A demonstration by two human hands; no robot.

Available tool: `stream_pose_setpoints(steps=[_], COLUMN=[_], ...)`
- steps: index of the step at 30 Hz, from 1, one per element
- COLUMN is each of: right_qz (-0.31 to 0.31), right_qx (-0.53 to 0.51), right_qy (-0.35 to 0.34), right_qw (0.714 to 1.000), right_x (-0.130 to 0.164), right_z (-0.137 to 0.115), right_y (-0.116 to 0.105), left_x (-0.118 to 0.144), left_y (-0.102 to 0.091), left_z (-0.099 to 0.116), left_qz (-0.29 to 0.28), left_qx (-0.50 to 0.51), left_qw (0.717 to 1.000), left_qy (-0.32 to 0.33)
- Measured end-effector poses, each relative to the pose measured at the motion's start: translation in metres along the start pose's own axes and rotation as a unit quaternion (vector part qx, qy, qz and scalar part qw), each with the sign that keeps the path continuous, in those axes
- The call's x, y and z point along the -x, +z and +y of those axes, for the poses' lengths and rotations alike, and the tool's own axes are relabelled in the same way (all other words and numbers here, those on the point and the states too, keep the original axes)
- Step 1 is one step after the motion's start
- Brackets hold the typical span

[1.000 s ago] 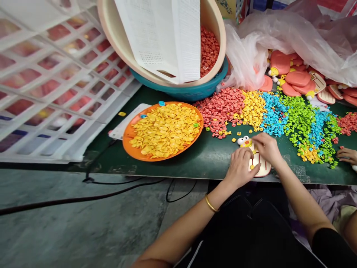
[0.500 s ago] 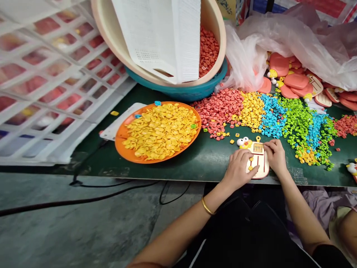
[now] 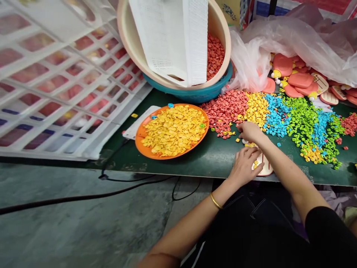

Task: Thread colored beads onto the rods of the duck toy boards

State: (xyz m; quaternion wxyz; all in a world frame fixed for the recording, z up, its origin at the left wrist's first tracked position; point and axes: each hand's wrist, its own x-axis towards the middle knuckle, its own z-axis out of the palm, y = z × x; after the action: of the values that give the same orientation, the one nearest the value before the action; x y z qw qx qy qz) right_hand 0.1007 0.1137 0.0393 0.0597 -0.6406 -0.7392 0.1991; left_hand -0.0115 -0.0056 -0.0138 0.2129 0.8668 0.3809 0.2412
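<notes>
Standing by the worktop (image 3: 212, 162). The cream board (image 3: 267, 170) lies flat at the near edge, right of the orange plate (image 3: 141, 147), partly hidden by hand and forearm. Left hand (image 3: 244, 164) laid over its left side; grip loose, fingers and thumb apart, small yellow pieces (image 3: 256, 164) showing between them. Right hand (image 3: 250, 132) is beyond it, at the near fringe of the red pile (image 3: 225, 108) and yellow pile (image 3: 255, 106), fingers curled down — cannot tell whether the grip has anything in it.

Risks, as I judge them: board sits so close to the edge that a nudge from the left palm could tip it off, pieces and all. Red and yellow heaps touch, stray yellow bits among the red — easy to pick a wrong colour. Right forearm passes over the board; a low sleeve or elbow might catch it.
</notes>
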Motion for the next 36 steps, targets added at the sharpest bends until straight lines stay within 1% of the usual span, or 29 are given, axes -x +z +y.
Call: stream_pose_setpoints(steps=[1, 2, 3, 4, 6, 7, 9, 11, 12, 14, 16, 19, 22, 24, 26, 29, 32, 33, 34, 36], right_qz=[-0.025, -0.035, -0.033, -0.025, 0.019, 0.06, 0.141, 0.194, 0.214, 0.242, 0.247, 0.221, 0.194, 0.192, 0.21, 0.235, 0.209, 0.203, 0.202, 0.217], right_qx=[0.014, 0.018, 0.017, 0.012, -0.031, -0.076, -0.174, -0.211, -0.219, -0.222, -0.216, -0.185, -0.127, -0.088, -0.072, -0.089, -0.119, -0.139, -0.164, -0.219], right_qy=[0.002, 0.001, -0.006, -0.021, -0.06, -0.074, -0.052, -0.013, 0.011, 0.053, 0.071, 0.059, 0.033, 0.029, 0.037, 0.03, -0.006, -0.009, -0.002, 0.031], right_qw=[1.0, 0.999, 0.999, 0.999, 0.998, 0.993, 0.973, 0.958, 0.952, 0.943, 0.942, 0.956, 0.972, 0.977, 0.974, 0.968, 0.971, 0.969, 0.966, 0.951], right_x=[-0.009, -0.012, -0.009, 0.001, 0.034, 0.055, 0.095, 0.122, 0.129, 0.132, 0.126, 0.118, 0.116, 0.116, 0.115, 0.111, 0.11, 0.111, 0.114, 0.122], right_z=[-0.004, -0.005, -0.003, 0.002, 0.022, 0.034, 0.057, 0.073, 0.078, 0.081, 0.081, 0.082, 0.081, 0.078, 0.074, 0.066, 0.061, 0.062, 0.063, 0.068], right_y=[-0.006, -0.011, -0.016, -0.02, -0.024, -0.023, -0.015, 0.0, 0.008, 0.022, 0.028, 0.026, 0.024, 0.026, 0.028, 0.029, 0.026, 0.025, 0.025, 0.026], left_x=[0.0, 0.0, 0.0, 0.0, 0.001, 0.001, 0.001, 0.0, 0.0, -0.001, -0.001, -0.001, -0.001, -0.002, -0.002, -0.001, -0.001, -0.001, 0.0, 0.0], left_y=[0.0, 0.0, 0.001, 0.001, 0.0, 0.0, -0.001, -0.002, -0.002, -0.002, -0.001, -0.001, -0.002, -0.002, -0.002, -0.001, -0.001, -0.001, -0.002, -0.002], left_z=[-0.001, -0.001, -0.002, -0.002, -0.002, -0.001, -0.001, -0.001, -0.001, -0.002, -0.002, -0.001, 0.0, 0.0, 0.0, -0.001, -0.001, -0.001, -0.001, -0.001], left_qz=[-0.006, -0.006, 0.0, 0.007, 0.016, 0.017, 0.014, 0.015, 0.019, 0.029, 0.037, 0.032, 0.031, 0.037, 0.039, 0.033, 0.035, 0.037, 0.038, 0.039], left_qx=[-0.003, -0.003, 0.0, 0.005, 0.015, 0.019, 0.025, 0.029, 0.03, 0.032, 0.035, 0.044, 0.049, 0.05, 0.052, 0.053, 0.052, 0.052, 0.053, 0.057], left_qw=[1.0, 1.0, 1.0, 1.0, 1.0, 1.0, 1.0, 0.999, 0.999, 0.999, 0.999, 0.998, 0.998, 0.998, 0.998, 0.998, 0.998, 0.998, 0.998, 0.997], left_qy=[0.007, 0.009, 0.007, 0.001, -0.008, -0.009, -0.009, -0.01, -0.011, -0.013, -0.015, -0.022, -0.026, -0.025, -0.025, -0.025, -0.022, -0.023, -0.024, -0.024])
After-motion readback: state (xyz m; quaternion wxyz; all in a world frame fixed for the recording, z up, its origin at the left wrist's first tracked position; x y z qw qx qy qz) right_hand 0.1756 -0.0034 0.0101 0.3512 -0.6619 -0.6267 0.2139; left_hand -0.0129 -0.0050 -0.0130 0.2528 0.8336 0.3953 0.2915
